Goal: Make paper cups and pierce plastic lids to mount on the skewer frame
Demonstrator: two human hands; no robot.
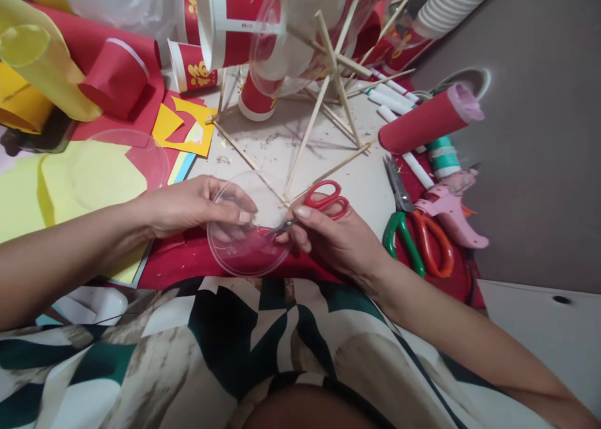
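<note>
A clear round plastic lid (pixel 253 257) is pinched at its left side between the thumb and fingers of my left hand (pixel 206 206). My right hand (pixel 328 228) grips small scissors with red handles (pixel 323 197). Their blade tips point left and lie over the lid's right part; whether they touch it I cannot tell. Just beyond both hands stands a frame of thin wooden sticks (pixel 323 91), with one corner close to my right fingertips.
Red and white paper cups (pixel 237 22) stand at the back. Large scissors with green and orange handles (pixel 425 241), a pink glue gun (pixel 453 213) and a red paper roll (pixel 427 122) lie at right. Coloured paper (pixel 28 191) and another clear lid (pixel 110 166) cover the left.
</note>
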